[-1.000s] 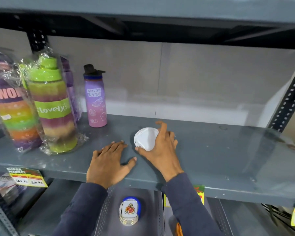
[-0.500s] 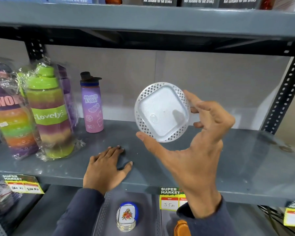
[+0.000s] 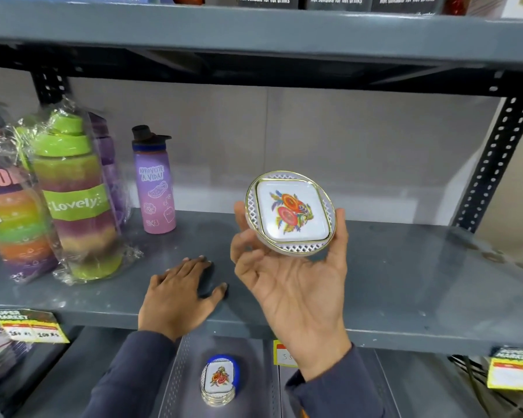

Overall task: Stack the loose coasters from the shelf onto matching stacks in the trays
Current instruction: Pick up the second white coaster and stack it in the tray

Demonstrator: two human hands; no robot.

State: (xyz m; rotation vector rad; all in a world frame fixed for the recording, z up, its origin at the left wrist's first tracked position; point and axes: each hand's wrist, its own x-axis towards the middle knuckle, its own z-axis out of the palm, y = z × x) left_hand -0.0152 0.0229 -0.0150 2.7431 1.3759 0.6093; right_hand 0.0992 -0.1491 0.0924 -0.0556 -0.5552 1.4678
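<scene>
My right hand (image 3: pixel 296 285) holds a round white coaster (image 3: pixel 290 214) up in front of the shelf, palm toward me. Its printed face shows now: a red and orange flower in a gold-edged square with a lattice rim. My left hand (image 3: pixel 178 297) lies flat on the grey shelf (image 3: pixel 405 282), fingers spread, holding nothing. Below the shelf edge, a stack of coasters (image 3: pixel 219 381) with the same flower print and a blue rim on top stands in a grey tray (image 3: pixel 254 372).
At the shelf's left stand wrapped rainbow bottles (image 3: pixel 73 200) and a purple bottle (image 3: pixel 154 182). A black perforated upright (image 3: pixel 495 164) rises on the right. Yellow price tags (image 3: pixel 31 327) hang on the shelf edge. An upper shelf (image 3: pixel 254 34) spans overhead.
My right hand lifted the coaster off the shelf, then turned it from its plain white back to its flower face. My left hand stayed flat on the shelf.
</scene>
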